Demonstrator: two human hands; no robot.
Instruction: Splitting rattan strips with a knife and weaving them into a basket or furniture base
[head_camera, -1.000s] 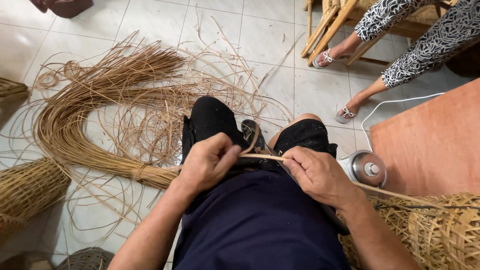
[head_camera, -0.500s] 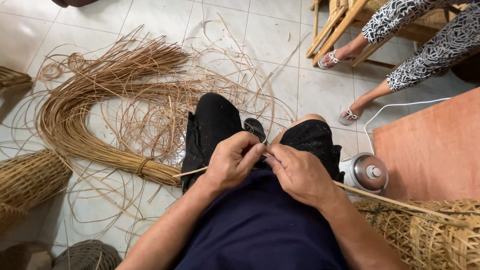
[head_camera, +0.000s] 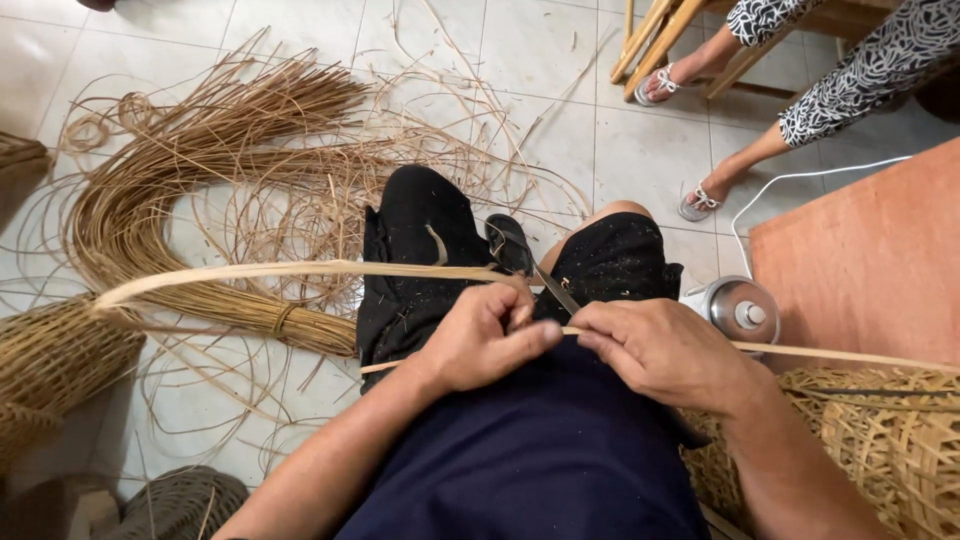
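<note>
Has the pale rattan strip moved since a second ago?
Yes. The rattan strip now reaches far out past the bent left knee, towards the woven basket.

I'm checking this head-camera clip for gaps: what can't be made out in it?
- Dark thin blade: its handle is hidden inside the left hand.
- Pale rattan strip: its far end runs off the right edge; the right hand covers the grip.
- Woven cane basket: cut by the left edge.
</note>
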